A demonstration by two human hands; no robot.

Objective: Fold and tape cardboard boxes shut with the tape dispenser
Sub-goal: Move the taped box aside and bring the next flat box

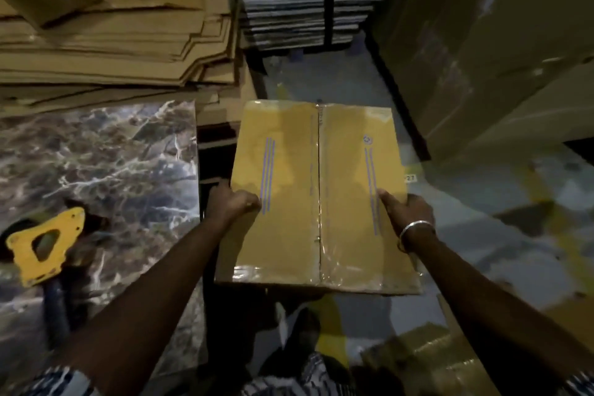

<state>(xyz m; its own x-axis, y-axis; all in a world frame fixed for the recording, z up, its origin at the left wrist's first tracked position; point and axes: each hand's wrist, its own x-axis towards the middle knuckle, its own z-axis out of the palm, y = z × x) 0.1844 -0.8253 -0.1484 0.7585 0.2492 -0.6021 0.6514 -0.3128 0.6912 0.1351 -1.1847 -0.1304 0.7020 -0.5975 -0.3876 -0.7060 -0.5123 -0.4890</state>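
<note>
While you carry the taped cardboard box [316,193] off the marble surface [96,164] | left hand [233,202], right hand [406,209] clamp its sides | keep it level, tape dispenser [45,247] stays behind.

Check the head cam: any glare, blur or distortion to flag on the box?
Head view: dim overall; glare on the clear tape along the box seam and edges; motion blur softens the cardboard stack and the hands; wide-angle bending at the frame edges.
</note>
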